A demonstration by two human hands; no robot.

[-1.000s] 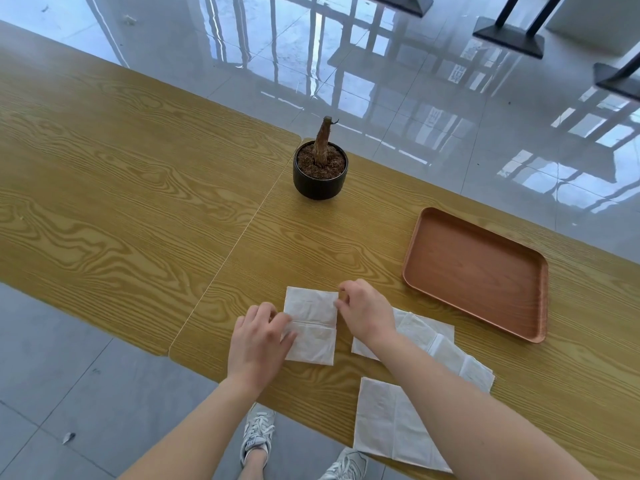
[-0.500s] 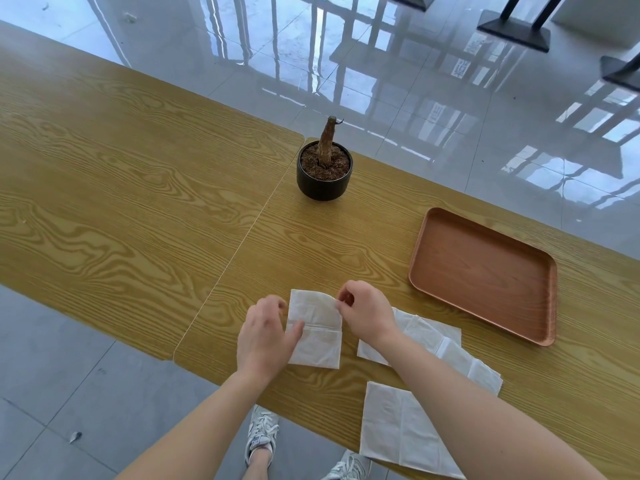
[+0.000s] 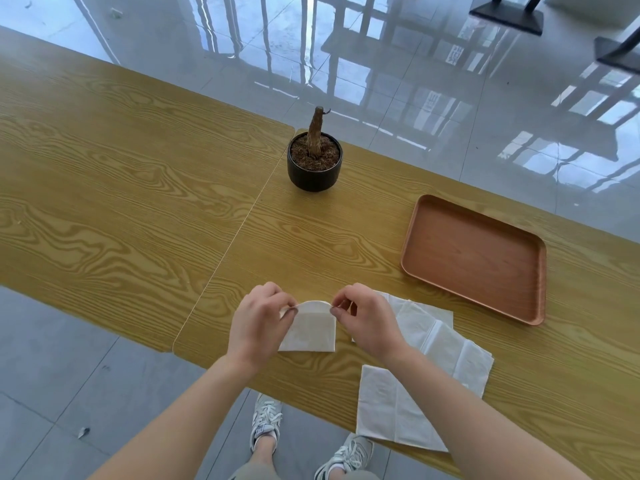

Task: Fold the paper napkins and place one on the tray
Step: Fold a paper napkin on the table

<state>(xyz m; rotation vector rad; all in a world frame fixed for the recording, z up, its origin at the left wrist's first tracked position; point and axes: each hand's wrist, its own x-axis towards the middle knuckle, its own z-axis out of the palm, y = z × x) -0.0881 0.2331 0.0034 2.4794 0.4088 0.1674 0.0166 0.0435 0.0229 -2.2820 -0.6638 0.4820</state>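
A white paper napkin (image 3: 313,329) lies near the table's front edge, its far edge lifted and curled toward me. My left hand (image 3: 258,322) pinches that edge's left corner and my right hand (image 3: 367,322) pinches its right corner. More white napkins (image 3: 440,336) lie spread to the right, partly under my right forearm, and another napkin (image 3: 388,407) lies at the front edge. The brown wooden tray (image 3: 474,258) sits further right and back, with nothing on it.
A small black pot (image 3: 314,169) with soil and a bare stump stands at the back middle of the wooden table (image 3: 121,209). The table's front edge runs just below my hands; my shoes (image 3: 265,420) and grey floor show beneath.
Both hands have taken the napkin's far corners and lifted them, so its far half curls up and toward me. Before, the napkin lay flat under my fingers.
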